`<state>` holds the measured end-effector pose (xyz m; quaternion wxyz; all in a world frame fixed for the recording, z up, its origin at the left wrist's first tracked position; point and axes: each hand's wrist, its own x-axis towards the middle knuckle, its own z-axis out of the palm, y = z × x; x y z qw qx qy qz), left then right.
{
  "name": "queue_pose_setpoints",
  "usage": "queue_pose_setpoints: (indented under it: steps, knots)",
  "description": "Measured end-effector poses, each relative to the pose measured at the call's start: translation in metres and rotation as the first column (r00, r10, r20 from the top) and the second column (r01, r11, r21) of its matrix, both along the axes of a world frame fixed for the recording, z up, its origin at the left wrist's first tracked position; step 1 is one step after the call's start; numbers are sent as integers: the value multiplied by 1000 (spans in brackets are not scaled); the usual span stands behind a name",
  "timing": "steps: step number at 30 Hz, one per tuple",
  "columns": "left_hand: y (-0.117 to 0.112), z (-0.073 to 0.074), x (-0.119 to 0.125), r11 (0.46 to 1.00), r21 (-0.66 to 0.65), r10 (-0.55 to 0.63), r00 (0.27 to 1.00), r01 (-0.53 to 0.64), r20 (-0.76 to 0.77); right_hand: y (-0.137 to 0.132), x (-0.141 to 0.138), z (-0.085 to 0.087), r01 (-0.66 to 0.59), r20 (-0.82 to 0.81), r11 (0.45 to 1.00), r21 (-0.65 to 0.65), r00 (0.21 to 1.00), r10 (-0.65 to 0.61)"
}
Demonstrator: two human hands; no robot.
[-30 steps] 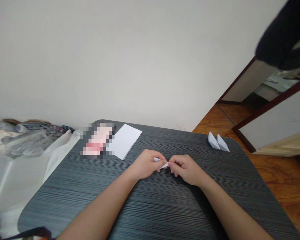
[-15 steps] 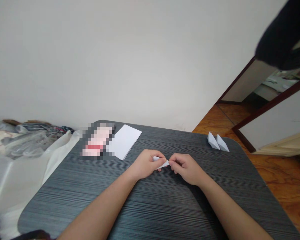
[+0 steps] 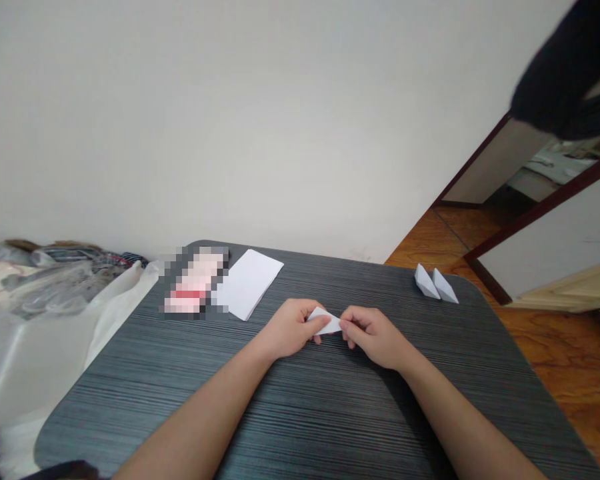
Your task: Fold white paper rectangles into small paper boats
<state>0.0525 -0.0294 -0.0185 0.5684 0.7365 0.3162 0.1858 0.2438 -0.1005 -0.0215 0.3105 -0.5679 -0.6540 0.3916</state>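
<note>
Both my hands meet over the middle of the dark striped table [image 3: 305, 413]. My left hand [image 3: 293, 330] and my right hand [image 3: 373, 337] each pinch one end of a small folded white paper piece [image 3: 326, 322], which shows as a flat triangle between the fingertips. The fingers of both hands are curled closed around it, just above the tabletop.
A stack of white paper [image 3: 249, 282] lies at the table's far left, beside a blurred pink and white item [image 3: 194, 281]. Two folded white paper pieces [image 3: 435, 283] sit at the far right corner. Plastic bags [image 3: 45, 293] pile up left of the table; wooden floor [image 3: 570, 347] lies right.
The paper piece has turned in my fingers, and more of its flat white face shows now. My hands have stayed in the same place.
</note>
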Motion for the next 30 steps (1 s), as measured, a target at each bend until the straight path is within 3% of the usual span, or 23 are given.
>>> queue_pose_setpoints:
  steps: [12, 19, 21, 24, 27, 30]
  knots:
    - [0, -1, 0, 993, -108, 43, 998, -38, 40, 2, 5, -5, 82, -16, 997, -18, 997, -82]
    - [6, -5, -3, 944, -327, 136, 961, -52, 240, 3, 12, -9, 105, -165, 992, -71, 979, -116]
    - [7, -6, -2, 954, -297, 135, 955, -52, 265, 2, 11, -12, 96, -220, 987, -128, 968, -123]
    - [4, -5, 0, 985, -172, 39, 962, 8, 269, 0, 9, -12, 39, -248, 984, -175, 965, -83]
    - [1, 0, 1, 996, -26, -74, 966, 83, 249, -1, 5, -9, -21, -226, 988, -152, 974, -15]
    - [-1, 3, 1, 991, 22, -130, 972, 129, 197, 0, 2, -4, -61, -162, 990, -127, 986, 40]
